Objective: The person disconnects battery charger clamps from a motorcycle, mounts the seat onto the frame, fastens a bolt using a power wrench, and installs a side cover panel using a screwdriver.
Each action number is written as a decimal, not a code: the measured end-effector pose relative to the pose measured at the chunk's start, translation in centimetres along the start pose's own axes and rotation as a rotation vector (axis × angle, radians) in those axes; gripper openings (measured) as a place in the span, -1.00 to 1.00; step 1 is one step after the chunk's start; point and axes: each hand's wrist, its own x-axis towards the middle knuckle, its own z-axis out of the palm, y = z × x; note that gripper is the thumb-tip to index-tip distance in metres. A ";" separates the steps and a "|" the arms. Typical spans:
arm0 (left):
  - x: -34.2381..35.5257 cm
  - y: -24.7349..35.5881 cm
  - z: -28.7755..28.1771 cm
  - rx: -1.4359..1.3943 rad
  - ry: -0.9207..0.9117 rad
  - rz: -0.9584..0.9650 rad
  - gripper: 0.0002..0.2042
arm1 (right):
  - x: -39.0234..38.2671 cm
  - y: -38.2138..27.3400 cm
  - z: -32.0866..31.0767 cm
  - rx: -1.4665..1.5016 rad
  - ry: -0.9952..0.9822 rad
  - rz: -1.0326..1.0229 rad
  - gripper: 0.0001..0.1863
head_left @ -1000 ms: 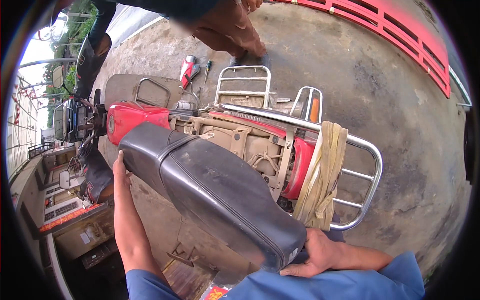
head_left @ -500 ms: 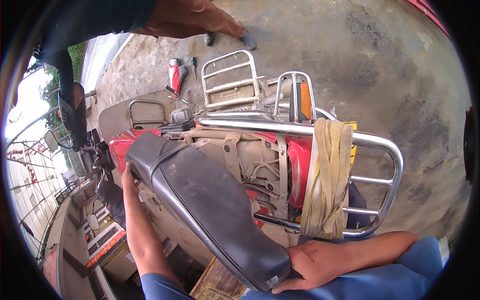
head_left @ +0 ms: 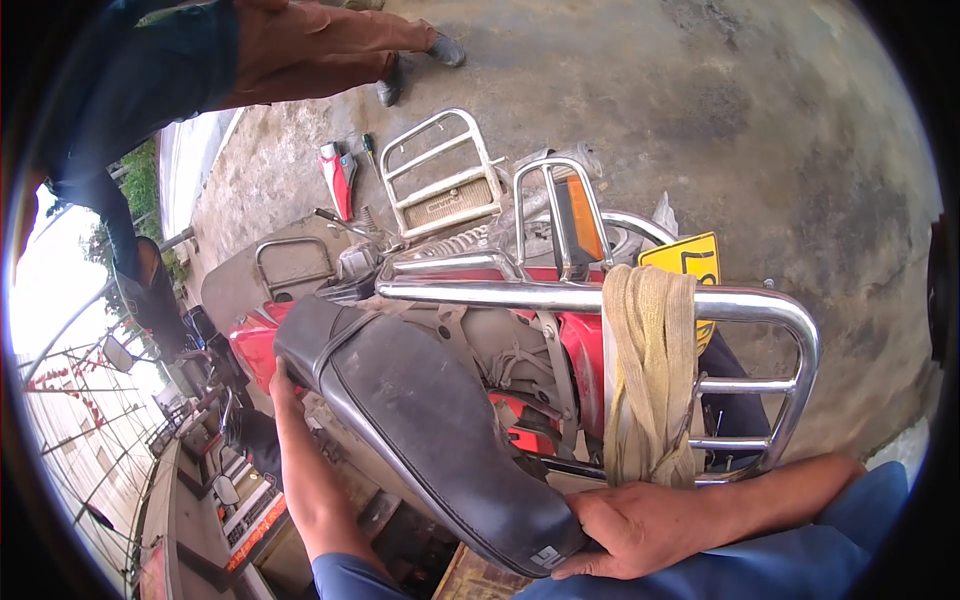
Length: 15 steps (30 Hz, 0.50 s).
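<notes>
A long black motorcycle seat lies slantwise between my two hands, off to the near side of the bared frame. My left hand grips its narrow front end from the side, with most fingers hidden beneath. At the wide rear end my right hand is closed around the edge, thumb low and fingers underneath. Beyond the seat is the red motorcycle, its dusty inner frame and cables showing. A chrome rear rack curves out to the right, with a yellowish strap draped over its bar.
On the concrete floor past the motorcycle lie a red and white panel and a screwdriver. A metal side rack and a yellow plate stick out from the motorcycle. Another person stands at the far left.
My view has tilted, bringing more of the yellow plate into sight. Both hands keep hold of the seat, which sits slightly closer to the chrome rail. The other person's legs have shifted left.
</notes>
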 end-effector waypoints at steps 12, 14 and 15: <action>0.4 -0.3 1.6 0.024 -0.027 0.032 -0.47 | 1.7 -1.3 2.6 0.274 0.032 -0.161 -0.63; 0.7 -0.9 -0.4 0.037 -0.001 0.021 -0.47 | 1.4 -0.8 2.1 0.302 -0.030 -0.117 -0.61; 1.0 -0.8 -0.4 0.047 -0.005 0.022 -0.47 | 1.1 -0.6 2.0 0.297 -0.059 -0.094 -0.60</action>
